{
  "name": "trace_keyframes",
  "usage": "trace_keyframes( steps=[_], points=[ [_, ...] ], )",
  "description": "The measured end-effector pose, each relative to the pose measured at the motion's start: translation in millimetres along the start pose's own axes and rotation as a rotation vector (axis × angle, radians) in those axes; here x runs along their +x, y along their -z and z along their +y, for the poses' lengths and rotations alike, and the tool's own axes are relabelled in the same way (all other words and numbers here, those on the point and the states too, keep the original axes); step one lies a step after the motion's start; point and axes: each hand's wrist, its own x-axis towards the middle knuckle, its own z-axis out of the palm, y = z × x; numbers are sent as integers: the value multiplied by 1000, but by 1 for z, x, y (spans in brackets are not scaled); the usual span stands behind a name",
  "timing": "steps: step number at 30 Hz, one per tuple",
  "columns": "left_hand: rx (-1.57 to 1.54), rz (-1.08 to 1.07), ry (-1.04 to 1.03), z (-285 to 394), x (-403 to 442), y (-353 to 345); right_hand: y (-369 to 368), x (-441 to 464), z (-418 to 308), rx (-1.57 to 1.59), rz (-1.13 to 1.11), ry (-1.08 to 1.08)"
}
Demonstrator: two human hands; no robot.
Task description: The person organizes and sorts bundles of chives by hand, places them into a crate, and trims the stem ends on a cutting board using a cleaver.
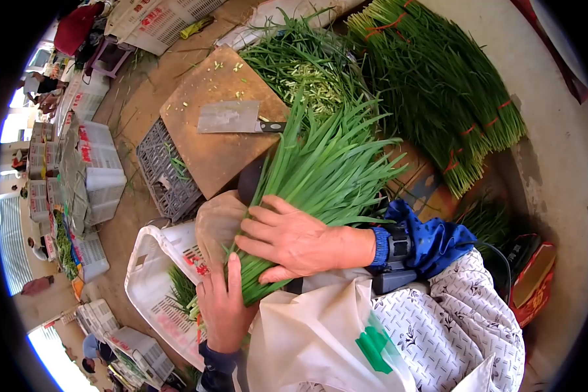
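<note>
A thick bunch of garlic chives (326, 170) lies across my lap, its leaves fanning toward the cutting board. My right hand (294, 242) reaches in from the right and grips the bunch from above, fingers over the leaves and thumb on the near side. My left hand (223, 304) is closed around the stem end, lower down; its fingers are partly hidden. Just beyond the leaf tips, a cleaver (228, 117) lies flat on the wooden cutting board (196, 153), its black handle pointing at the bunch. Neither hand touches the cleaver.
A white plastic crate (144, 274) with more chives stands at my left. Loose trimmings (313, 81) are heaped behind the board. Tied chive bundles (438, 98) are stacked at the far right, by the wall. A grey crate (166, 170) sits under the board; a red box (532, 281) is at right.
</note>
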Motion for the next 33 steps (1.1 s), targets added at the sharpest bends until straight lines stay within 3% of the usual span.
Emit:
trace_keyframes(
  steps=[7, 9, 11, 14, 19, 24, 29, 33],
  points=[
    [152, 180, -20, 8, 7, 13, 40, 22, -21, 14, 64, 114],
    [149, 27, -9, 2, 12, 24, 33, 39, -18, 29, -35, 81],
    [-84, 86, 62, -7, 10, 36, 9, 35, 2, -42, -193, -21],
    [-116, 265, 243, -22, -20, 42, 10, 36, 12, -18, -239, 22],
    [11, 219, 240, -16, -32, 29, 15, 42, 13, -23, -315, 51],
    [-125, 296, 245, -33, -34, 9, 27, 62, -24, 60, -99, 188],
    [-564, 833, 276, -51, -48, -2, 4, 88, -37, 49, -30, 216],
    [-627, 1036, 257, -43, -50, -16, -15, 103, -33, 107, -74, 167]
  ],
)
